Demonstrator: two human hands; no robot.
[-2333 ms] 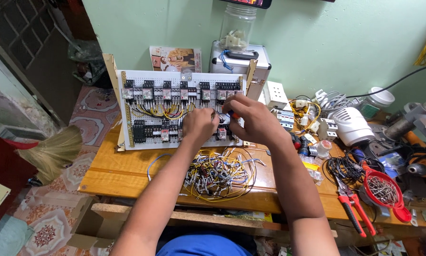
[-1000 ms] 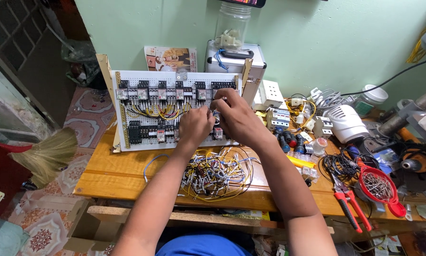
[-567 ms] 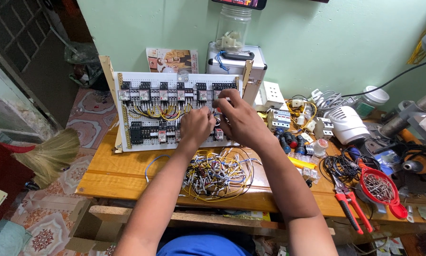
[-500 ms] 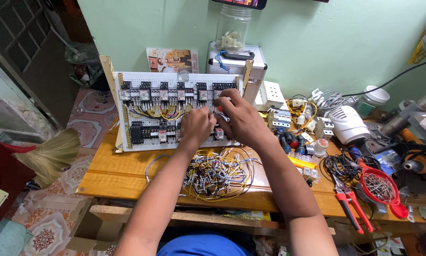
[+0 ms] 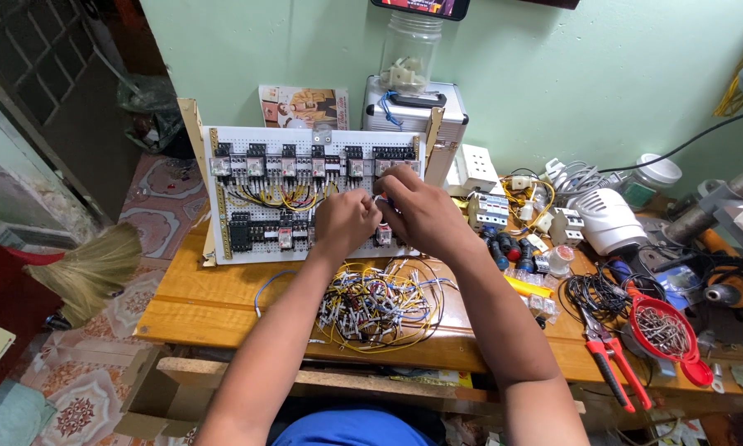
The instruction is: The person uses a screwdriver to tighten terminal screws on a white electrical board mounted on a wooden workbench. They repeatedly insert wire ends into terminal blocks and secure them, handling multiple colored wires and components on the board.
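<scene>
A broom (image 5: pixel 90 268) lies left of the wooden counter (image 5: pixel 214 301); red-handled pliers (image 5: pixel 609 363), a red strainer of screws (image 5: pixel 665 330) and a clear jar (image 5: pixel 409 54) sit about.

Even, soft daylight fills the scene, brightest on the green wall (image 5: pixel 553 91) in the upper right and on the white wiring board (image 5: pixel 247 248) at centre. The upper left corner falls dim. Shadows under the forearms are faint and diffuse. Focus is sharp mid-frame; the right edge bends slightly outward, perhaps lens distortion, and small parts there smear together
</scene>
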